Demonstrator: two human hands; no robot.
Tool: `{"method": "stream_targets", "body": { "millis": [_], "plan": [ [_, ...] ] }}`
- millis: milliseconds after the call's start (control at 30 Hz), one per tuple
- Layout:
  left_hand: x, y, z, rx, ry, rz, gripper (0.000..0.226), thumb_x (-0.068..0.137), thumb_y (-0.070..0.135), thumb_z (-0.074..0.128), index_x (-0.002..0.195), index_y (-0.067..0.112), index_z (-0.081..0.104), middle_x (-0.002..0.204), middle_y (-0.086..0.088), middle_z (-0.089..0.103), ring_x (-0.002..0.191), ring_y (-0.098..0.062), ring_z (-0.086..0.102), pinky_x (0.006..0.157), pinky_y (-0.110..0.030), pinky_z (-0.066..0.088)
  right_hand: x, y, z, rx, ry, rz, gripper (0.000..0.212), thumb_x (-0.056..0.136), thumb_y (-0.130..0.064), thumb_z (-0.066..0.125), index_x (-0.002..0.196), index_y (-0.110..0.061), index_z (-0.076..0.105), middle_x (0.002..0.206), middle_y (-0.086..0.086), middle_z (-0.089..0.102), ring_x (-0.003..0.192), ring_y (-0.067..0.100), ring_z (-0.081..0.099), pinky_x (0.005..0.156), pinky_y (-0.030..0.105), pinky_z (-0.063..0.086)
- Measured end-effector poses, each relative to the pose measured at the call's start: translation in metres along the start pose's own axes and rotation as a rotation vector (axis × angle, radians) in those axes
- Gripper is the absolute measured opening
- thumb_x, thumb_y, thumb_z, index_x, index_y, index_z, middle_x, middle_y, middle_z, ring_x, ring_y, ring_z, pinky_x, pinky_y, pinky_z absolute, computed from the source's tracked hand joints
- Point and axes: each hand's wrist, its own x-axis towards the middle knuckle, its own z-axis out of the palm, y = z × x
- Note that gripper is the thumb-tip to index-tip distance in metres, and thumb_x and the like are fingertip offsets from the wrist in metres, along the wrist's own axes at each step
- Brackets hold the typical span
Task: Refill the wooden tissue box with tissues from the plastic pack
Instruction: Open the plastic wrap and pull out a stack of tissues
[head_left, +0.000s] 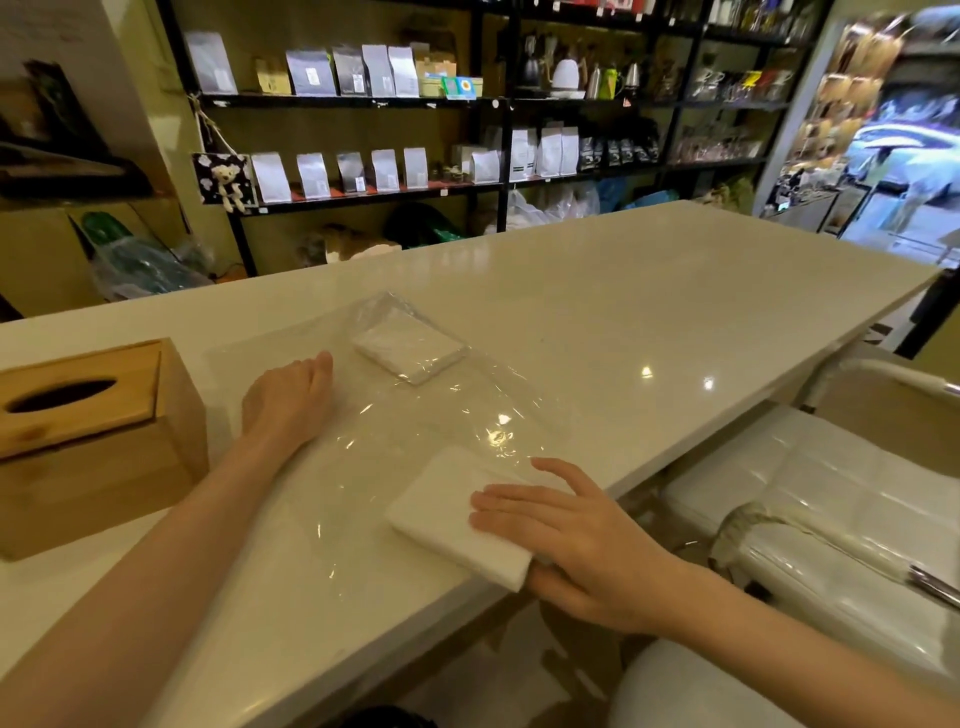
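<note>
The wooden tissue box (98, 447) stands at the left of the white counter, its lid with the oval slot closed. A clear plastic pack (426, 431) lies flat across the counter's middle, with a small stack of white tissues (408, 351) inside its far end. At the counter's near edge my right hand (576, 540) grips a thicker white tissue stack (441, 514), fingers on top and thumb under its corner. My left hand (288, 397) rests palm down on the plastic's left part, fingers curled, between the box and the far stack.
The white counter (649, 291) stretches away to the right. White padded chairs (831, 499) with metal frames stand right of the counter's edge. Black shelves of bags and kettles (395, 109) line the back wall.
</note>
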Motion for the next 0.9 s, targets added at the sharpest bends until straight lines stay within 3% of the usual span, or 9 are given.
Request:
{"method": "stream_targets", "body": {
  "millis": [100, 200, 300, 367, 467, 600, 700, 800, 900],
  "plan": [
    [0.000, 0.000, -0.002, 0.000, 0.055, 0.037, 0.055, 0.097, 0.035, 0.021, 0.106, -0.002, 0.062, 0.111, -0.027, 0.062, 0.102, -0.041, 0.055, 0.084, -0.041, 0.041, 0.009, 0.000, -0.023, 0.272, 0.101, 0.061, 0.035, 0.090, -0.036, 0.047, 0.124, -0.028, 0.047, 0.122, -0.019, 0.061, 0.115, -0.007, 0.049, 0.107, 0.028, 0.032],
    [0.001, -0.003, -0.002, -0.001, 0.094, 0.090, 0.046, 0.097, 0.029, 0.027, 0.109, 0.002, 0.062, 0.113, -0.024, 0.063, 0.103, -0.040, 0.055, 0.085, -0.041, 0.042, 0.025, -0.001, -0.055, 0.653, 0.262, 0.228, 0.033, 0.080, -0.041, 0.055, 0.113, -0.038, 0.056, 0.104, -0.035, 0.060, 0.097, -0.002, 0.057, 0.077, 0.017, 0.045],
    [-0.005, -0.009, -0.002, 0.046, 0.033, 0.193, 0.044, 0.094, 0.030, 0.030, 0.117, 0.005, 0.058, 0.124, -0.020, 0.059, 0.113, -0.036, 0.053, 0.093, -0.040, 0.040, 0.048, 0.011, -0.077, 0.915, 0.417, 0.324, 0.023, 0.069, -0.026, 0.061, 0.087, -0.038, 0.068, 0.086, -0.027, 0.070, 0.083, 0.002, 0.064, 0.065, 0.016, 0.050],
    [-0.015, -0.015, -0.003, 0.120, -0.053, 0.249, 0.055, 0.090, 0.038, 0.027, 0.132, 0.010, 0.047, 0.142, -0.015, 0.045, 0.130, -0.031, 0.042, 0.107, -0.037, 0.032, 0.069, 0.022, -0.083, 1.007, 0.471, 0.368, 0.025, 0.069, -0.012, 0.057, 0.081, -0.031, 0.067, 0.073, -0.024, 0.071, 0.072, -0.006, 0.063, 0.061, 0.008, 0.048],
    [-0.040, -0.019, -0.009, 0.127, -0.111, 0.342, 0.073, 0.079, 0.051, 0.019, 0.137, 0.012, 0.040, 0.149, -0.010, 0.035, 0.137, -0.025, 0.033, 0.113, -0.033, 0.025, 0.101, 0.035, -0.079, 1.038, 0.481, 0.415, 0.027, 0.078, -0.001, 0.056, 0.077, -0.027, 0.067, 0.066, -0.017, 0.070, 0.066, -0.007, 0.062, 0.062, 0.008, 0.049],
    [-0.072, -0.019, -0.017, 0.088, -0.165, 0.460, 0.083, 0.071, 0.059, 0.015, 0.139, 0.016, 0.036, 0.151, -0.004, 0.031, 0.139, -0.018, 0.030, 0.110, -0.021, 0.015, 0.133, 0.039, -0.052, 0.946, 0.394, 0.351, 0.024, 0.085, -0.007, 0.055, 0.088, -0.029, 0.063, 0.082, -0.011, 0.066, 0.072, -0.004, 0.060, 0.067, 0.011, 0.047],
    [-0.083, -0.023, -0.019, 0.090, -0.201, 0.500, 0.077, 0.074, 0.057, 0.021, 0.141, 0.022, 0.032, 0.153, -0.002, 0.025, 0.141, -0.015, 0.025, 0.112, -0.023, 0.012, 0.149, 0.036, -0.029, 0.638, 0.292, 0.181, 0.023, 0.088, -0.017, 0.053, 0.109, -0.020, 0.061, 0.088, 0.001, 0.068, 0.076, 0.011, 0.058, 0.067, 0.024, 0.043],
    [-0.094, -0.032, -0.024, 0.107, -0.187, 0.546, 0.063, 0.078, 0.046, 0.033, 0.135, 0.021, 0.044, 0.149, -0.005, 0.036, 0.135, -0.017, 0.037, 0.111, -0.030, 0.030, 0.158, 0.034, -0.003, 0.218, 0.164, -0.053, 0.035, 0.086, -0.013, 0.047, 0.120, -0.009, 0.056, 0.107, 0.007, 0.069, 0.094, 0.017, 0.060, 0.083, 0.030, 0.041],
    [-0.108, -0.037, -0.033, 0.136, -0.084, 0.613, 0.040, 0.078, 0.031, 0.046, 0.111, 0.018, 0.064, 0.124, -0.006, 0.064, 0.109, -0.020, 0.062, 0.088, -0.029, 0.052, 0.153, 0.032, 0.021, -0.065, 0.111, -0.157, 0.041, 0.076, -0.014, 0.046, 0.116, -0.007, 0.054, 0.113, 0.012, 0.069, 0.102, 0.023, 0.065, 0.091, 0.032, 0.035]
  ]
}}
